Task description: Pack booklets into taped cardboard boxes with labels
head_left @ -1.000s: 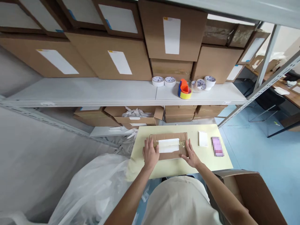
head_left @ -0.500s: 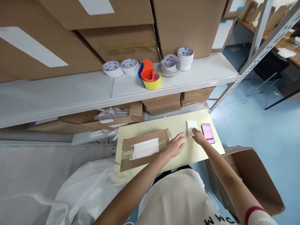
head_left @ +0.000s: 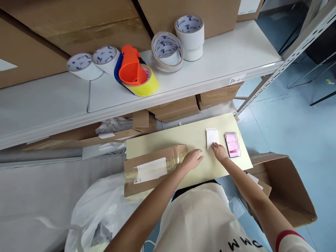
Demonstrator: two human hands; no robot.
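My right hand (head_left: 219, 152) has its fingertips together at the lower right corner of a small stack of white paper slips (head_left: 211, 136), pinching the edge. The stack lies on a pale yellow tabletop (head_left: 196, 134). A phone with a pink screen (head_left: 232, 144), partly blurred out, lies just right of it. My left hand (head_left: 193, 159) hovers over the table with fingers apart, holding nothing. Beside that hand lies a taped brown cardboard box (head_left: 154, 182) with a white label (head_left: 152, 170) on top.
Above the table runs a grey shelf (head_left: 223, 56) with white tape rolls (head_left: 190, 38), an orange tape dispenser (head_left: 130, 68) with yellow tape, and large cartons. An open carton (head_left: 291, 189) stands on the floor at right. White plastic bags (head_left: 105, 199) lie at left.
The view has shifted closer to the shelf. My right fingertips have moved from the stack's right side to its lower corner and closed there. My left hand stays open beside the box.
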